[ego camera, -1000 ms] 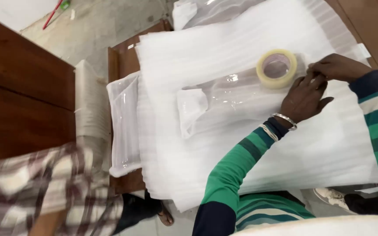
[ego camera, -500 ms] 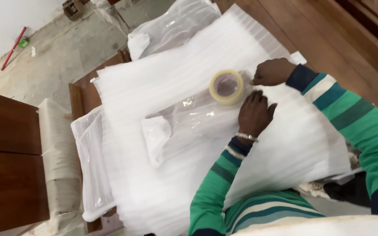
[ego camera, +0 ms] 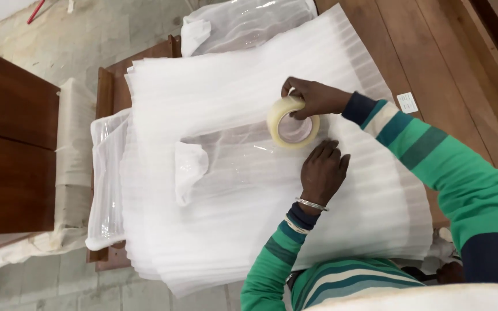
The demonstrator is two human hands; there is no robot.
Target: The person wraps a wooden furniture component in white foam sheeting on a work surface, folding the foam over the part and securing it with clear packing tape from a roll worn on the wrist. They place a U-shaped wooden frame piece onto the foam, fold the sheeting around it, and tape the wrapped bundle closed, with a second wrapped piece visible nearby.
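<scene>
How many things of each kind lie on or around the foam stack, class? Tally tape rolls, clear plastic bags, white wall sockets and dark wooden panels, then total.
Tape roll, held by the right hand: 1
Clear plastic bags: 2
White wall socket: 1
Dark wooden panels: 1
Total: 5

Brown wooden tabletop (ego camera: 106,98) under the work, seen only at its left edge and far corner, almost wholly covered. Directly on it, a thick stack of white ribbed foam sheets (ego camera: 226,86), overhanging the near side. Along the left edge, a clear plastic-wrapped flat bundle (ego camera: 104,173), partly tucked under the stack. At the far end, a crumpled clear plastic bag (ego camera: 243,23). Below and to the left, grey concrete floor (ego camera: 87,40); to the right, brown wooden planking (ego camera: 433,52).
</scene>
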